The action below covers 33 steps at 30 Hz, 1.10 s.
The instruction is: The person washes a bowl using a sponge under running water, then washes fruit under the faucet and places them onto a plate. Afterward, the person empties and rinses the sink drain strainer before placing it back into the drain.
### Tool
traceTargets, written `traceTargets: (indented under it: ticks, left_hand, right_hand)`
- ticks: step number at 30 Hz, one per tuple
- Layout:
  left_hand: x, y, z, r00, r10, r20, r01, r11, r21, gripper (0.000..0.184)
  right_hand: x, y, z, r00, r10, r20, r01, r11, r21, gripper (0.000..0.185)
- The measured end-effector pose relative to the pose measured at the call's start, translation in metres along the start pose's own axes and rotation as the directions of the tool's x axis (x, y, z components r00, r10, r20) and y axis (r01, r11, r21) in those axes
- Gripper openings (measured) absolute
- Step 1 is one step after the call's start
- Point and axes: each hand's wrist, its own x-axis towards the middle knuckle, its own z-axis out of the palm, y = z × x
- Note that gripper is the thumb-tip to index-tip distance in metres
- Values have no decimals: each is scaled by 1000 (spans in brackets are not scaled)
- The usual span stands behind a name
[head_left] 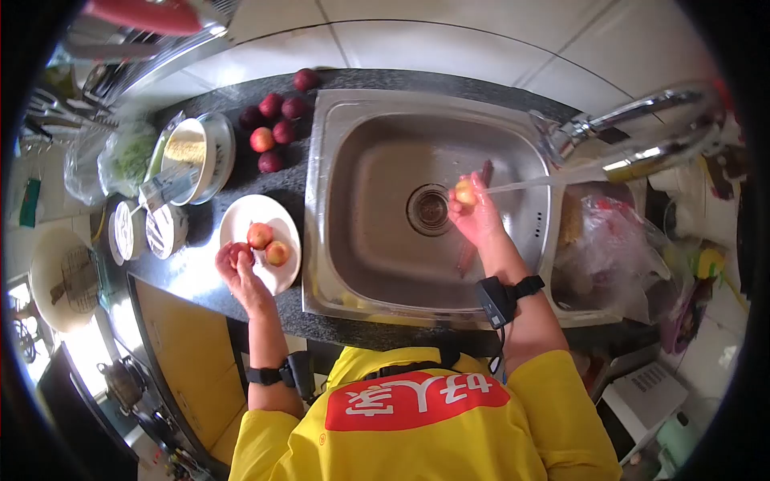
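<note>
My left hand (237, 268) is at the white plate (281, 220) on the dark counter, its fingers closed round a red fruit (241, 255). Two more red-yellow fruits (259, 235) lie on the plate beside it. Over the right part of the steel sink (377, 160), my right hand (476, 215) holds a yellowish fruit (464, 191) in its fingers. A stream of water from the faucet (642, 160) reaches this hand. Several dark red fruits (271, 106) sit on the counter left of the sink.
A bowl of yellow grains (186, 148) and two white-lidded tubs (166, 230) stand at the left, near a bag of greens (128, 156). Plastic bags (613, 240) lie right of the sink. The drain (428, 210) is in the sink's middle.
</note>
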Motion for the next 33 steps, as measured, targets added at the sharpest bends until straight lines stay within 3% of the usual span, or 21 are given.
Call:
traceTargets:
  ticks: [4,7,10,12,13,15,16,17,19,21,23,25,26,27,28,29,32,33]
  left_hand:
    - [-6,-3,-7,1000,8,5,-8,1000,11,27]
    - [-9,-2,-10,997,-80,12,78,985,153,30]
    - [-13,6,-2,995,-88,41,77,973,219,32]
    - [-17,17,6,1000,27,-8,-24,970,242,35]
    - [-17,32,17,938,343,41,-328,846,421,36]
    - [-37,68,68,802,518,298,-597,680,425,32]
    - [-44,69,93,788,476,391,-605,719,343,29]
    - [-53,64,117,761,414,499,-571,793,213,33]
    - [-78,84,170,711,330,621,-558,802,214,27]
    - [-95,56,213,731,85,677,-232,964,129,29]
    - [-108,24,251,668,31,743,-161,981,104,34]
    - [-117,-1,284,699,24,715,-49,999,14,38]
    - [-110,18,281,589,-243,771,305,950,67,41]
    - [-104,41,280,382,-447,809,615,776,138,44]
    - [-98,42,282,297,-486,822,712,686,148,43]
    - [-99,36,288,301,-488,819,715,684,145,43]
    - [-108,23,299,390,-264,882,633,773,-48,36]
    - [-110,18,297,389,-264,883,632,773,-47,36]
  right_hand:
    - [-7,-9,7,988,-154,28,156,984,-89,15]
    - [-11,-8,10,981,-186,52,191,975,-113,16]
    - [-14,-9,14,987,-163,4,161,972,-170,22]
    - [-11,-6,14,986,-143,-83,123,970,-209,33]
    - [-13,-8,13,986,-147,-82,128,969,-211,33]
    - [-15,-8,14,994,-40,-97,9,956,-294,44]
    - [-10,-2,21,941,-136,-311,2,919,-394,50]
    - [-16,-1,29,926,-161,-341,-5,898,-439,48]
    - [-19,2,33,930,-162,-331,-31,861,-507,47]
    - [-15,0,20,951,-121,-286,-48,852,-521,47]
    - [-13,4,29,957,-116,-267,-1,917,-399,47]
    - [-27,2,56,934,-125,-334,5,941,-339,49]
    - [-27,1,51,963,-76,-258,-13,945,-327,49]
    - [-26,-9,39,982,-32,-185,-28,949,-313,49]
    - [-5,-27,-11,945,227,236,-193,968,-158,47]
    - [-3,-29,-16,943,233,236,-199,967,-161,47]
    - [-4,-33,-9,931,193,311,-158,978,-135,48]
    - [-9,-29,14,988,109,106,-91,983,-160,48]
